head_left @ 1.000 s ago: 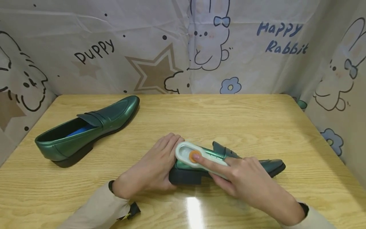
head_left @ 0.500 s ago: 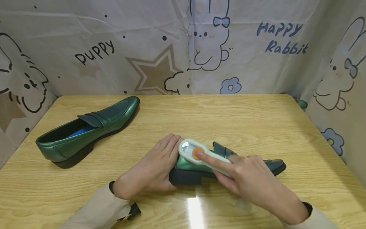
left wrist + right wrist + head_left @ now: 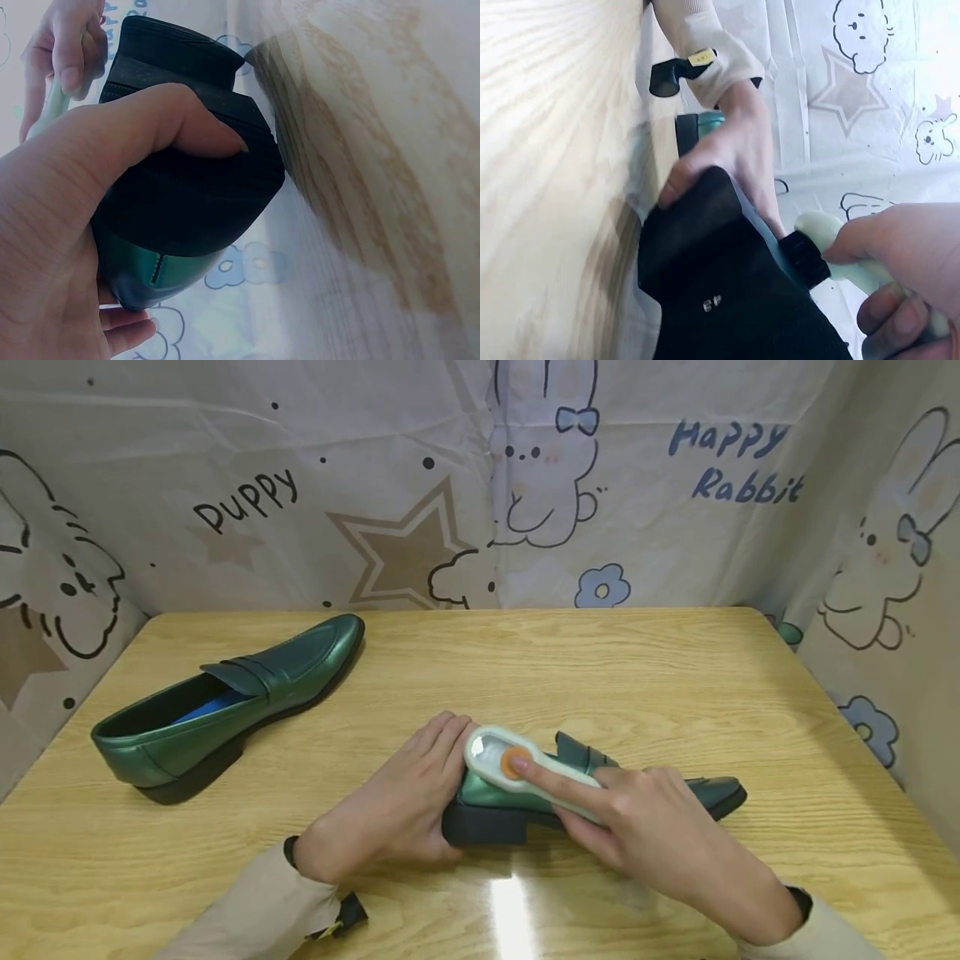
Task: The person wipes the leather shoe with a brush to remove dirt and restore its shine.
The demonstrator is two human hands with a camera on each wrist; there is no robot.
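Pale yellow wood grain covers the table (image 3: 637,677), with a bright glare (image 3: 512,910) near the front. Cream cloth (image 3: 390,418) printed with rabbits, puppies, stars and flowers hangs behind and at both sides. On the left, 1 green loafer (image 3: 315,652) rests upright on its sole, toe pointing away and to the right, a blue insole (image 3: 210,703) showing inside; it lies well apart from both hands. The 2nd shoe, the held loafer (image 3: 487,789), is near the middle front, heel left and toe right, tipped so that its dark sole (image 3: 712,259) turns toward the person. From the head view, a brush (image 3: 491,752) and the right hand (image 3: 652,827) hide much of its middle.

The left hand (image 3: 397,802) grips the heel end: its thumb lies across the dark heel block and its fingers wrap the back of the shoe. The right hand is closed round the brush's pale green handle, index finger on the orange button (image 3: 507,760); black bristles (image 3: 806,259) touch the upper near the heel.

Both forearms, in beige sleeves (image 3: 255,902), slant inward from the front corners. At the left cuff, a small black piece (image 3: 350,912) juts out.
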